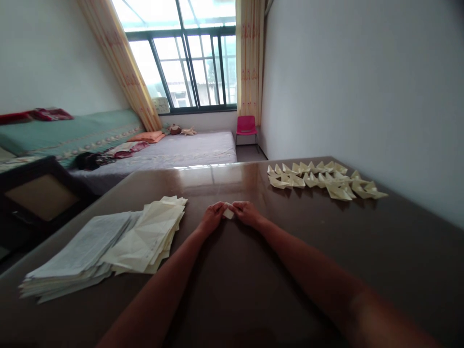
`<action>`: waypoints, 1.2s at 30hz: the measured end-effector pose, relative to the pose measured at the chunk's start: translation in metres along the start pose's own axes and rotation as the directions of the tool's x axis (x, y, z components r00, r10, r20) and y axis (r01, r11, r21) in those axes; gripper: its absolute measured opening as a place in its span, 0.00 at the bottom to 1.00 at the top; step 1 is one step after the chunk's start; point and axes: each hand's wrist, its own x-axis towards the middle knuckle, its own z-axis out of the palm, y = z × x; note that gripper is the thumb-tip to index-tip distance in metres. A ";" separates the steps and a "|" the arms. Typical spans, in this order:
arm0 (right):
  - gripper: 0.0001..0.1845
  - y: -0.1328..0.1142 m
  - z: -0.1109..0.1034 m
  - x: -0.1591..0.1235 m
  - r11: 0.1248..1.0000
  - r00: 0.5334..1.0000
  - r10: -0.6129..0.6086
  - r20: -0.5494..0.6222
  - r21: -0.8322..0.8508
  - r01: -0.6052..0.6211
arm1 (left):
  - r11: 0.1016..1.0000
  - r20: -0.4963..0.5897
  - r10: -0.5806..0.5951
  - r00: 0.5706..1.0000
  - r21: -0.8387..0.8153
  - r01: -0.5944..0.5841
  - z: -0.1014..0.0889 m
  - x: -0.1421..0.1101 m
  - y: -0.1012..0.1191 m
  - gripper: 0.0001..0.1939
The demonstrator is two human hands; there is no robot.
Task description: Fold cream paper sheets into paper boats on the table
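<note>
Between my two hands, over the middle of the brown table, is a small piece of folded paper [228,211], pale cream in colour. My left hand [214,213] pinches its left side, and my right hand [245,212] grips the right side with fingers closed. Parts of the paper are hidden behind the fingers. To the left of my hands lies a loose pile of creased cream paper sheets [145,237]. Several folded paper boats [311,176] stand in rows at the table's far right.
A stack of printed paper sheets [79,246] lies at the left of the table [232,299], partly under the creased ones. A wall [362,87] runs along the right side. Beyond the table are a bed [203,147], a pink chair [246,125] and a window [192,67].
</note>
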 end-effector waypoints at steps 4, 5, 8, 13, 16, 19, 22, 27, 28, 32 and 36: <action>0.20 0.000 -0.001 0.000 1.000 1.000 -0.014 -0.013 0.012 0.015 | 0.994 -0.029 -0.022 0.999 0.109 0.025 0.007 0.005 0.000 0.15; 0.20 0.001 -0.002 0.000 1.000 1.000 -0.016 -0.015 0.013 0.016 | 0.992 -0.023 -0.026 0.999 0.125 0.028 0.008 0.006 -0.001 0.15; 0.20 0.002 -0.005 0.001 1.000 1.000 -0.023 -0.003 0.016 0.023 | 0.988 -0.004 -0.030 1.000 0.154 0.030 0.008 0.005 -0.001 0.14; 0.16 0.006 -0.009 -0.001 0.997 0.997 -0.066 0.030 0.048 0.065 | 0.980 -0.041 -0.012 0.999 0.198 0.020 0.008 -0.007 0.004 0.15; 0.19 0.010 -0.012 0.001 0.983 0.995 -0.094 0.035 0.163 0.087 | 0.979 -0.041 0.018 0.999 0.203 -0.009 0.010 -0.009 0.006 0.15; 0.22 0.011 -0.013 0.004 0.958 0.993 -0.101 0.063 0.277 0.080 | 0.979 -0.047 0.041 0.998 0.204 -0.031 0.010 -0.008 0.006 0.16; 0.21 0.010 -0.013 0.006 0.944 0.994 -0.096 0.060 0.323 0.072 | 0.977 -0.042 0.060 0.997 0.207 -0.050 0.009 -0.008 0.005 0.17; 0.19 0.007 -0.016 0.005 0.947 0.987 -0.114 0.117 0.313 0.072 | 0.976 -0.029 0.080 0.996 0.205 -0.072 0.006 -0.008 0.005 0.17; 0.19 0.008 -0.017 0.005 0.948 0.984 -0.118 0.130 0.310 0.073 | 0.977 -0.033 0.077 0.996 0.200 -0.069 0.006 -0.007 0.005 0.17; 0.17 0.010 -0.018 0.005 0.951 0.989 -0.107 0.099 0.301 0.073 | 0.988 -0.055 0.053 0.997 0.149 -0.045 0.003 -0.007 0.005 0.15; 0.17 0.012 -0.016 0.004 0.947 0.995 -0.086 0.059 0.314 0.063 | 1.000 -0.084 0.006 0.996 0.026 -0.004 0.002 -0.008 0.006 0.15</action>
